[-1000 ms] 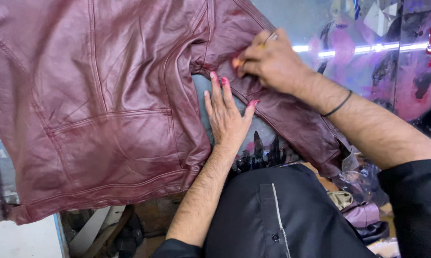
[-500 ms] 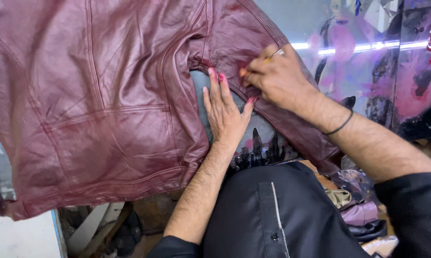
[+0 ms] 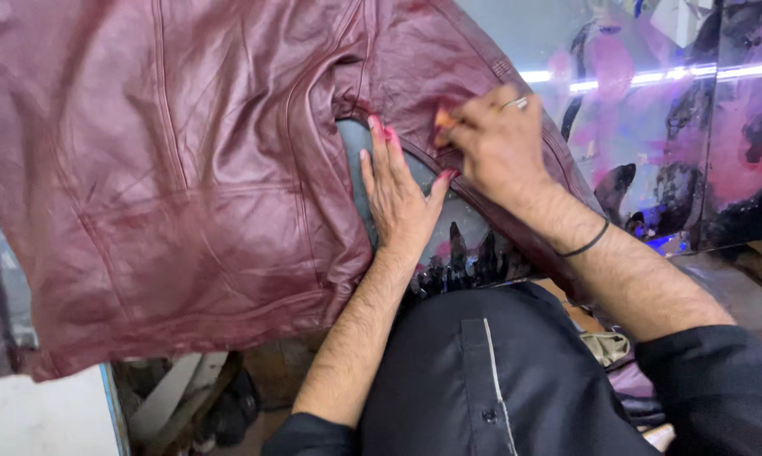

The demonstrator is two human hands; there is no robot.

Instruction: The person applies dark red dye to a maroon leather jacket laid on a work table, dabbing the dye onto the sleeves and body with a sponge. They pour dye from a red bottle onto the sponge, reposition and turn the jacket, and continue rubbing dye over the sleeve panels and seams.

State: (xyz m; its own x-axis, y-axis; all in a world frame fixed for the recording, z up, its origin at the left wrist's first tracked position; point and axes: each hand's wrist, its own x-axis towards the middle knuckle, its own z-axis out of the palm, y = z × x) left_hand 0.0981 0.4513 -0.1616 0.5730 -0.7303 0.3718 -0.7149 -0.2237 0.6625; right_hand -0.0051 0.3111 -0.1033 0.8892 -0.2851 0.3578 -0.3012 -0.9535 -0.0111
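Leather workshop (dye-stained worktable (image 3: 651, 127))

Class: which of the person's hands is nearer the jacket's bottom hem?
Left. The left hand lies flat beside the maroon leather jacket, closer to its hem; the right hand presses on the sleeve, farther up.

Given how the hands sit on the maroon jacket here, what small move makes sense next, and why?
Probably a short rub further along the sleeve: the right hand presses something small and orange at the underarm seam, while the left hand lies flat beside it, bracing the jacket.
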